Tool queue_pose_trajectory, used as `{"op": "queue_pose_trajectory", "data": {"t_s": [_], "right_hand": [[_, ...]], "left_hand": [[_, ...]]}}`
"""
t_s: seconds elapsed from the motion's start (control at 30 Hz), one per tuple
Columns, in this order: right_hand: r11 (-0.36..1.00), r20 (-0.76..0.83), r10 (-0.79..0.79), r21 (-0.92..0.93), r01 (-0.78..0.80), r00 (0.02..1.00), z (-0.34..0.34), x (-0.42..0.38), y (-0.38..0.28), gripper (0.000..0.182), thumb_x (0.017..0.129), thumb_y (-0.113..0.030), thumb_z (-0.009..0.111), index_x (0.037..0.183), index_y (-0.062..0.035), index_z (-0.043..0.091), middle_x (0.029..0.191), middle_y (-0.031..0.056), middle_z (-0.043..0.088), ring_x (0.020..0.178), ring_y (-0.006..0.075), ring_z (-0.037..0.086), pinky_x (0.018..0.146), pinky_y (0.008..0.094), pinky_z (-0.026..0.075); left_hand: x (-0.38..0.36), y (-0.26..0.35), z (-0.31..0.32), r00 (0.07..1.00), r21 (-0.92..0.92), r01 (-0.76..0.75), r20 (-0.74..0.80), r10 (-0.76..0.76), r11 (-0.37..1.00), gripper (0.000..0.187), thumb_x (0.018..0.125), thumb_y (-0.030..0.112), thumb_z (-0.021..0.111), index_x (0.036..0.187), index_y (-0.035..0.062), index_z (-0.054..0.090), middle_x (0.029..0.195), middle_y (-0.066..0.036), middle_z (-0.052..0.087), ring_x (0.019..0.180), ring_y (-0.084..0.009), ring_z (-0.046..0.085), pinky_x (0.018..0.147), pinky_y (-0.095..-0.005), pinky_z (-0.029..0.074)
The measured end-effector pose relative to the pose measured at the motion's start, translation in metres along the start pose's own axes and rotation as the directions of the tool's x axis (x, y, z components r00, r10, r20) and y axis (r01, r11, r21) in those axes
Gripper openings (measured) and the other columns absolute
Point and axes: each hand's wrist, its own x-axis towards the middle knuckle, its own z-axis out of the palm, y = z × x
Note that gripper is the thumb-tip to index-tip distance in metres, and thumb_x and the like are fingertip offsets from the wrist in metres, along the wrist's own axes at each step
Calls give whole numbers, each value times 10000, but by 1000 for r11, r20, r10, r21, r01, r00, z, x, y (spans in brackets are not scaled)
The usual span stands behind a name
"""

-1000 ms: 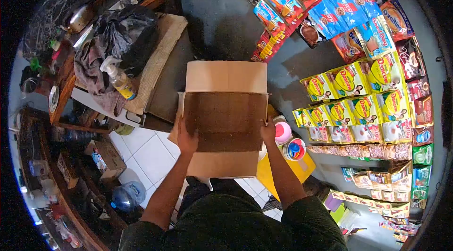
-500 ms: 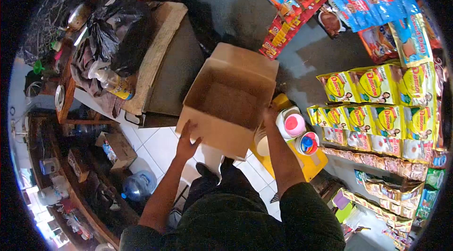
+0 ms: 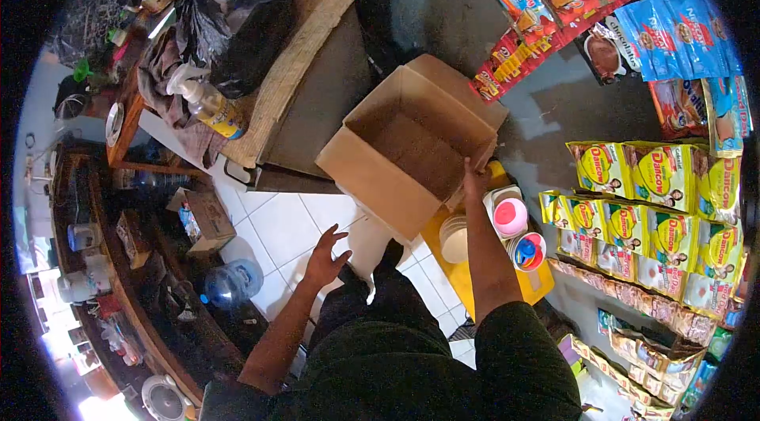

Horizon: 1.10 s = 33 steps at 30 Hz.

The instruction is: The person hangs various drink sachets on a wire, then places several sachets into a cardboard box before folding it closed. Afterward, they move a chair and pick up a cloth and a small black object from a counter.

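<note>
An open, bare-looking cardboard box [image 3: 380,183] is tilted in front of me, its inside facing up. My right hand [image 3: 475,180] grips the box at its right edge, fingers over the rim. My left hand [image 3: 326,259] is off the box, below its lower left side, with fingers apart and nothing in it. Just right of the box, a yellow surface [image 3: 534,282] carries a pink cup [image 3: 511,217] and a round container with blue and red items [image 3: 526,251].
Sachet strips [image 3: 625,227] hang on the right wall. At the left are a black plastic bag [image 3: 237,33], a spray bottle [image 3: 210,108], flattened cardboard [image 3: 305,73] and wooden shelves [image 3: 146,286]. A large water bottle [image 3: 231,284] stands on the tiled floor [image 3: 281,227].
My left hand has come off the box and moved down. The box has turned and tilted in my right hand. The camera view has shifted, so the surroundings sit differently.
</note>
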Motion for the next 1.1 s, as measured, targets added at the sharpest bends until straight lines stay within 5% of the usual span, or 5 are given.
{"op": "queue_pose_trajectory", "data": {"t_s": [0.3,0.43,0.63,0.93,1.1], "right_hand": [[945,-207,-236,176,274,949,-55,-117,-66,742,817,-305,719,1359,44,352,1437,223,338,1338,370,317,1123,427,234],[830,-9,-506,266,490,862,-70,-197,-113,635,847,-233,685,1352,3,382,1436,208,348,1337,366,321,1123,447,218],[565,392,-823,492,663,411,-46,-275,-159,483,845,-124,661,1277,-24,471,1405,191,403,1323,339,358,1092,446,273],[481,646,-757,652,586,-98,11,-394,-196,322,888,-113,611,1186,-16,537,1368,140,455,1280,267,423,1061,399,341],[698,844,-494,527,485,-208,48,-488,-160,324,898,-179,635,1188,-60,554,1282,113,523,1208,245,486,979,357,413]], "left_hand": [[-19,6,-5,999,-24,-9,-39,8,1000,463,810,182,706,1233,95,538,1386,-203,434,1276,-364,434,1044,-432,383],[-40,10,-13,993,-91,39,-105,-49,995,443,828,176,695,1239,106,545,1390,-192,435,1298,-351,414,1071,-424,361],[-95,-3,-30,939,-188,115,-301,-169,975,415,822,164,700,1212,127,563,1398,-165,438,1275,-349,440,1065,-426,370],[-256,-58,-52,581,-401,139,-708,-402,906,364,821,155,685,1168,123,580,1372,-154,473,1268,-349,445,1047,-422,374],[-378,-99,-18,289,-529,294,-744,-602,796,382,827,200,683,1182,110,575,1373,-172,459,1277,-354,429,1055,-414,354]]}}
